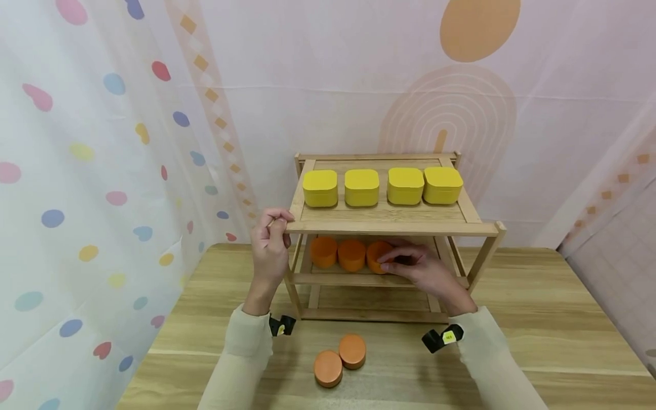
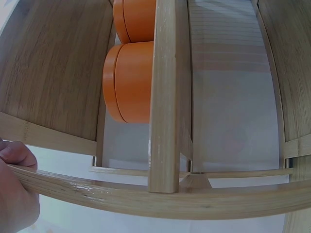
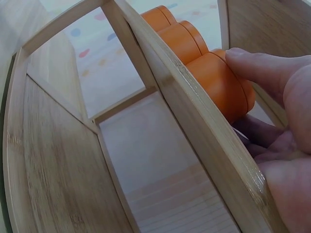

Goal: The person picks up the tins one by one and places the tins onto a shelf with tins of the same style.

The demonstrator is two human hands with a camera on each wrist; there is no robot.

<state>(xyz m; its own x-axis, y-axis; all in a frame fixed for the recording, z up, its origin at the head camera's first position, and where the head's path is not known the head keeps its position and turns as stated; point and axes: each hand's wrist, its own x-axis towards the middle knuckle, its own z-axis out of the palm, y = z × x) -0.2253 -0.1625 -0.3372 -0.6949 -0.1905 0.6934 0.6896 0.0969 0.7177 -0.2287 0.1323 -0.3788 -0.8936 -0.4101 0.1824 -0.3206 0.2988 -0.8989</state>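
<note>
My left hand (image 1: 270, 246) grips the front left corner of a wooden shelf rack (image 1: 389, 229). In the left wrist view, its curled fingers (image 2: 18, 154) show at the rack's edge. My right hand (image 1: 427, 272) reaches onto the middle shelf and pinches the rightmost round orange tin (image 1: 376, 257) between thumb and fingers. That tin (image 3: 221, 85) stands upright on the shelf, beside a middle orange tin (image 1: 351, 256) and a left orange tin (image 1: 324, 252), all in one row. Some of the right hand's fingers are partly hidden behind the tin.
Several yellow lidded boxes (image 1: 361, 188) stand in a row on the top shelf, the two rightmost close together. Two more round orange tins (image 1: 328, 369) rest on the wooden table (image 1: 553, 341) before the rack. A patterned curtain (image 1: 328, 102) hangs behind.
</note>
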